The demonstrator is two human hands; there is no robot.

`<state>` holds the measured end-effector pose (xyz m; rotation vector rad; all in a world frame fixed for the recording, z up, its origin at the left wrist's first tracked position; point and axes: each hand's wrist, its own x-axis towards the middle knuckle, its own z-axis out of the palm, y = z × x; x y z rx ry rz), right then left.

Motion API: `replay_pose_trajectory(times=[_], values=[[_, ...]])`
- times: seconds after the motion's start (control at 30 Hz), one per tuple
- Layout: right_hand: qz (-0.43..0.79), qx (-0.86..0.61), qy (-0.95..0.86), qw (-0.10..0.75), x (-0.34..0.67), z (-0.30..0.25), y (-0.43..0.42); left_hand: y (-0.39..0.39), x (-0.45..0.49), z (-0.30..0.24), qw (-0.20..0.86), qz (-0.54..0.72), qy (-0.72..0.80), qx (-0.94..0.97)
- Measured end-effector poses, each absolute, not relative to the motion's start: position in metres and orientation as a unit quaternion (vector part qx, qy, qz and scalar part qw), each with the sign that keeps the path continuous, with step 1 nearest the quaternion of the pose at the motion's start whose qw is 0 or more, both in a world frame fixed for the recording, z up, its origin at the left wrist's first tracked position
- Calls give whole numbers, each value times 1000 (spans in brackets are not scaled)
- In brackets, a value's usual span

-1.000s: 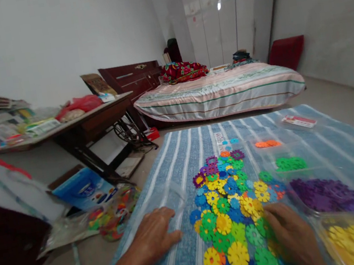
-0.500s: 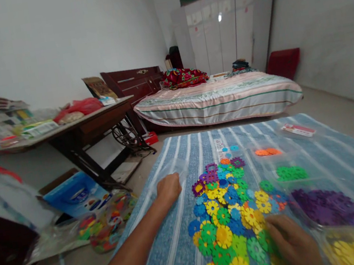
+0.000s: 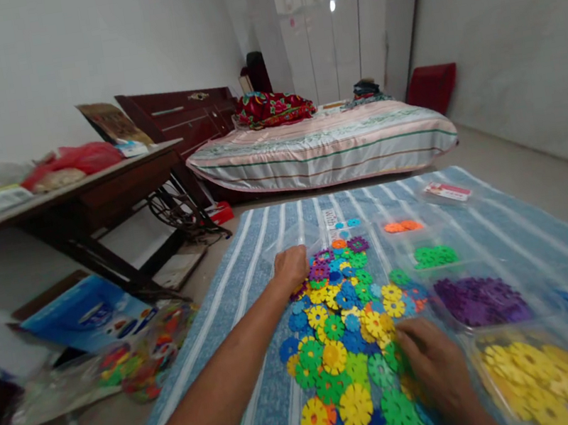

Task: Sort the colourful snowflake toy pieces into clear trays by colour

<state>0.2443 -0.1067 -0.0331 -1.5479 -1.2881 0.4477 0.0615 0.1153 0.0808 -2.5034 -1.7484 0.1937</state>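
Note:
A heap of flat, flower-shaped plastic discs (image 3: pixel 349 331) in several colours lies on a blue striped mat (image 3: pixel 254 296). My left hand (image 3: pixel 291 266) reaches far forward, fingers curled at the far left edge of the heap beside a clear plastic bag (image 3: pixel 288 239); what they hold is hidden. My right hand (image 3: pixel 431 361) rests knuckles-up on the near right side of the heap, fingers bent onto green and yellow discs. Sorted groups lie to the right: orange (image 3: pixel 400 226), green (image 3: pixel 434 257), purple (image 3: pixel 478 300), yellow (image 3: pixel 542 380).
A dark wooden table (image 3: pixel 98 199) with clutter stands at the left, a blue box (image 3: pixel 85 319) and a bag of toys (image 3: pixel 138 350) on the floor below it. A bed (image 3: pixel 323 152) and a white wardrobe (image 3: pixel 324 26) stand behind the mat.
My left arm has stretched forward from the near mat to the far left edge of the heap. My right hand has stayed on the near right discs. The view shifted left.

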Motion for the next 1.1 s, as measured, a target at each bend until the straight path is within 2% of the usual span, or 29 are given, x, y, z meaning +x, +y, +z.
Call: replay_pose_trajectory(times=[0.33, 0.73, 1.1], values=[[206, -645, -513, 528, 246, -24, -106, 43, 8, 62, 97, -103, -492, -859], [283, -602, -524, 531, 242, -9, -112, -26, -23, 22, 30, -228, -498, -836], [380, -566, -419, 599, 247, -6, -111, -55, 11, 16, -13, -296, -428, -854]])
